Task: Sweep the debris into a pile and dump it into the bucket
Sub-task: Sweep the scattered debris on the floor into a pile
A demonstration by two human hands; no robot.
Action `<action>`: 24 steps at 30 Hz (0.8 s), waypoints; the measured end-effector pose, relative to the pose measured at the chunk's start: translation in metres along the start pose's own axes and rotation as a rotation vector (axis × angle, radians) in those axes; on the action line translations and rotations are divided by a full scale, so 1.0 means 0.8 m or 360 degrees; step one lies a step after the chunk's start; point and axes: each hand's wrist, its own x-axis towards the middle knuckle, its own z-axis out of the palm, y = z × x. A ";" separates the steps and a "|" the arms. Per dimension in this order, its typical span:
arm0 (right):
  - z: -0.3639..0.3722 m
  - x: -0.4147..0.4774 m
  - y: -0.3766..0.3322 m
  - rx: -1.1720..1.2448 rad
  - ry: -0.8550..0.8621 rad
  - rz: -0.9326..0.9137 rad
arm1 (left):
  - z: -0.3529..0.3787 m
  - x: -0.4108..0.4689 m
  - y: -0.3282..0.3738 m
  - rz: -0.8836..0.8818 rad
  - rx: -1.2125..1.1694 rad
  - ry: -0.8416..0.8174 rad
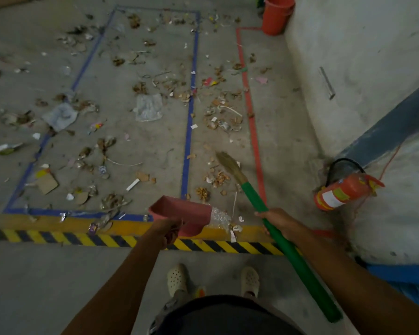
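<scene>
The person is standing on a bare concrete floor (pixel 58 274) just behind a yellow-and-black hazard stripe (pixel 107 238), with both arms reaching forward and 2 pale clogs (pixel 177 279) showing below. The left hand (pixel 166 232) is closing fully around the handle of a pink dustpan (pixel 182 211), fingers curled tight so that the handle itself is hidden; the pan is hanging in the air over the stripe, its open mouth facing away toward the littered floor. The right hand (pixel 275 220) is wrapping around the green handle of a broom (pixel 276 228), gripping it firmly partway along, thumb side toward the bristles. The broom is slanting from lower right up to the left, and its straw-coloured bristles are reaching down among scraps between a blue tape line (pixel 189 131) and a red tape line (pixel 252 117). The debris (pixel 150 107) is lying scattered, not piled: dry leaves, paper bits, card pieces and crumpled plastic sheets are spreading across the floor inside and around the blue tape rectangle. A crumpled clear wrapper (pixel 219 217) is sitting just beside the dustpan's right edge. The orange bucket (pixel 277 14) is standing upright far ahead at the top, against the wall, well apart from both hands. A red fire extinguisher (pixel 344 193) is lying on its side near the wall, to the right of the broom.
</scene>
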 end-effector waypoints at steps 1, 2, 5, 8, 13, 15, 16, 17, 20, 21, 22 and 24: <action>-0.008 0.005 0.008 -0.0021 -0.0035 -0.0026 | 0.012 -0.007 -0.012 0.0024 0.0014 0.0065; -0.016 0.009 0.017 -0.0037 -0.0069 -0.0044 | 0.026 -0.015 -0.023 0.0046 0.0031 0.0132; -0.044 0.030 0.042 -0.0067 -0.0140 -0.0060 | 0.066 -0.030 -0.055 0.0061 0.0094 0.0248; -0.069 0.045 0.061 -0.0072 -0.0245 -0.0050 | 0.096 -0.035 -0.083 0.0080 0.0071 0.0286; -0.100 0.050 0.081 -0.0213 -0.0414 -0.0022 | 0.121 -0.046 -0.134 0.0330 -0.0176 0.0324; -0.107 0.052 0.082 -0.0301 -0.0451 0.0001 | 0.125 -0.054 -0.148 0.0403 -0.0273 0.0351; -0.108 0.052 0.084 -0.0356 -0.0453 0.0012 | 0.127 -0.059 -0.154 0.0417 -0.0321 0.0363; -0.108 0.049 0.085 -0.0415 -0.0449 0.0013 | 0.128 -0.065 -0.160 0.0432 -0.0364 0.0368; -0.106 0.038 0.093 -0.0575 -0.0416 -0.0051 | 0.135 -0.084 -0.182 0.0493 -0.0448 0.0367; -0.106 0.036 0.098 -0.0623 -0.0414 -0.0070 | 0.137 -0.090 -0.190 0.0513 -0.0471 0.0369; -0.106 0.033 0.104 -0.0657 -0.0423 -0.0083 | 0.137 -0.094 -0.199 0.0511 -0.0489 0.0380; -0.107 0.028 0.119 -0.0737 -0.0441 -0.0123 | 0.137 -0.102 -0.221 0.0493 -0.0522 0.0410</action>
